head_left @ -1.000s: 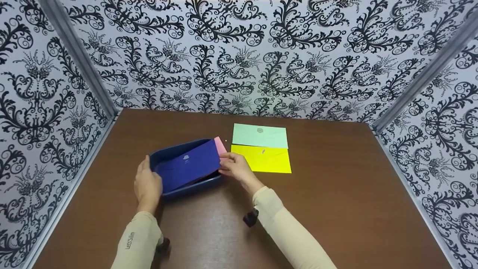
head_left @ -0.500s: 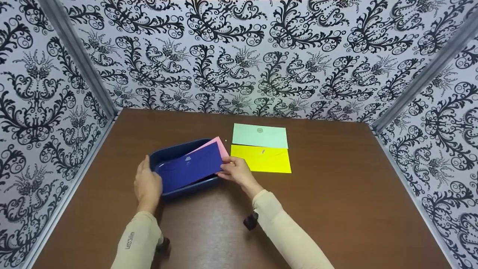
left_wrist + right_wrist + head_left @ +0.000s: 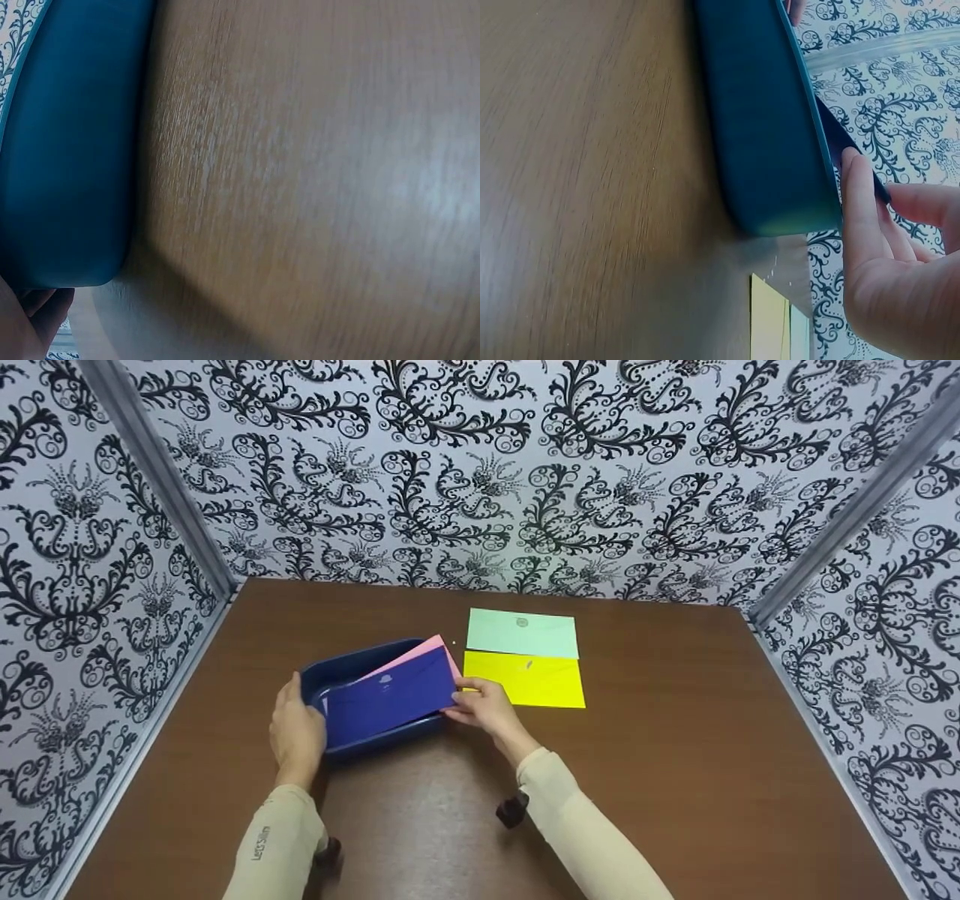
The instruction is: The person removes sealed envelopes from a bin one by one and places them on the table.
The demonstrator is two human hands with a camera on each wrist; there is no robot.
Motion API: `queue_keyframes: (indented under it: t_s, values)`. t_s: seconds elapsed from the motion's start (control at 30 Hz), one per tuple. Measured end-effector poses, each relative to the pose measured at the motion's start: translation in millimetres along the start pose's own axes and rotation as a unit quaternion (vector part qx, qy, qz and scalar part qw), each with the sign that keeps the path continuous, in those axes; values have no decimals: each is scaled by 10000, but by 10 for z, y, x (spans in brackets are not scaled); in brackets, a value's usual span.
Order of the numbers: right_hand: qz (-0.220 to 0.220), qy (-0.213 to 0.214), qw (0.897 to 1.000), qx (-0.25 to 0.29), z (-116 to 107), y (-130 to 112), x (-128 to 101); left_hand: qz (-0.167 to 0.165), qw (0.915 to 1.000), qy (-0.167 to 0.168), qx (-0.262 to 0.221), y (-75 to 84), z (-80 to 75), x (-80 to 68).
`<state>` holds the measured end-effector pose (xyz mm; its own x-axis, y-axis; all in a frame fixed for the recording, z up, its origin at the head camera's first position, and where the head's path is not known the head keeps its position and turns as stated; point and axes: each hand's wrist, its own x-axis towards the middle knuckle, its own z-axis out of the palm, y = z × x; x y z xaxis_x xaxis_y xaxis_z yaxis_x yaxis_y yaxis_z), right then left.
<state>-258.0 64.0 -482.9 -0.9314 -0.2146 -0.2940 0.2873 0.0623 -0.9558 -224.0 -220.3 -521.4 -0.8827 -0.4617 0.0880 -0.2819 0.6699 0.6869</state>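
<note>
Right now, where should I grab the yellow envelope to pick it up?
Probably its right short edge, coming from the right. The yellow envelope lies flat on the table, with the green envelope along its far edge and the right hand at its left corner. The right end looks free.

the only writing i can make out is small lettering running along the left sleeve, roughly "let's slim" (too small to be sure). the round marks on the envelopes can't be read.
</note>
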Motion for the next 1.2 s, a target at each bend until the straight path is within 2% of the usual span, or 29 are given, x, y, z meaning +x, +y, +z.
queue_keyframes:
  t_s: [0.4, 1.2]
  values:
    - [-84, 6, 9986, 526, -121, 17, -26, -59, 9999, -126, 20, 1, -4, 1]
    - [-75, 252, 9943, 1028, -408, 29, -176, -111, 9999, -103, 24, 9, 1, -6]
